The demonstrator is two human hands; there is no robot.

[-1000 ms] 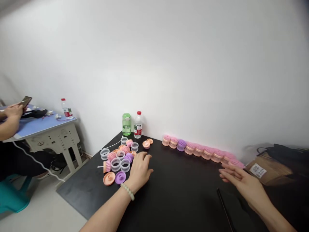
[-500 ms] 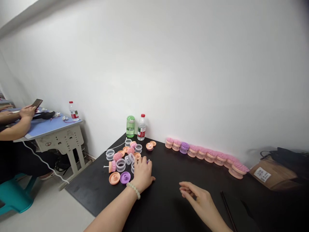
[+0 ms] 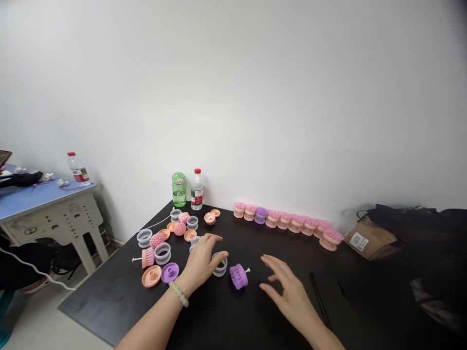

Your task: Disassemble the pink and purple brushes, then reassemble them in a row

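My left hand (image 3: 201, 260) rests palm down at the front of the pile, a bead bracelet on its wrist. Its fingertips are beside a clear plastic ring (image 3: 220, 266), and it holds nothing. A purple brush head (image 3: 238, 276) lies on its side between my hands, a white pin sticking out of it. My right hand (image 3: 286, 287) hangs open to its right, with empty, spread fingers. Loose pink spiky brush heads (image 3: 157, 239), orange discs (image 3: 151, 276), a purple disc (image 3: 170, 272) and clear rings (image 3: 162, 253) lie scattered to the left.
Assembled pink brushes (image 3: 288, 221) stand in a row along the wall on the black table (image 3: 109, 306). Behind the pile are a green bottle (image 3: 179, 189) and a water bottle (image 3: 197, 190). A cardboard parcel (image 3: 370, 241) sits at right, a blue desk (image 3: 44, 194) at left.
The purple brush head now lies out in the open between my hands, no longer behind my left hand. The whole scene has shifted left in view as my head turned right.
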